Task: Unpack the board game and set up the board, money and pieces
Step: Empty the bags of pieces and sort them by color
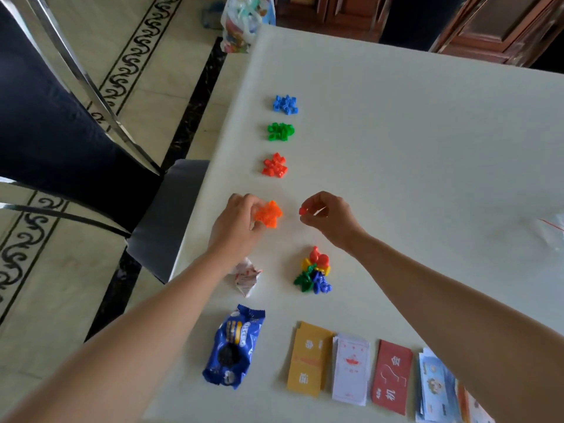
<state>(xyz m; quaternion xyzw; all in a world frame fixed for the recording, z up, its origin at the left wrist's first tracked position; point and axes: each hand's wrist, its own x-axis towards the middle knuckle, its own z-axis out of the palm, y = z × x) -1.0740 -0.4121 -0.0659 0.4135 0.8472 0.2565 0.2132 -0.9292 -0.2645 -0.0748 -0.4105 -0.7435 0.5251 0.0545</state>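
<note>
Small plastic pieces lie in sorted heaps down the white table (412, 141): blue (285, 104), green (280, 131), red (274, 165) and orange (269, 214). My left hand (238, 221) touches the orange heap with its fingertips. My right hand (328, 216) pinches one small red piece (302, 211) just right of that heap. A mixed pile of red, yellow, green and blue pawns (314, 271) lies nearer me. Card stacks sit along the near edge: yellow (308, 360), white (351, 369), red (392, 375) and blue-printed (435, 389).
A blue snack packet (233, 346) lies at the near left, a crumpled white wrapper (247, 277) beside my left forearm. A clear plastic bag (549, 233) rests at the right edge. A chair (171, 209) stands at the table's left side; a filled bag (244, 22) sits on the floor.
</note>
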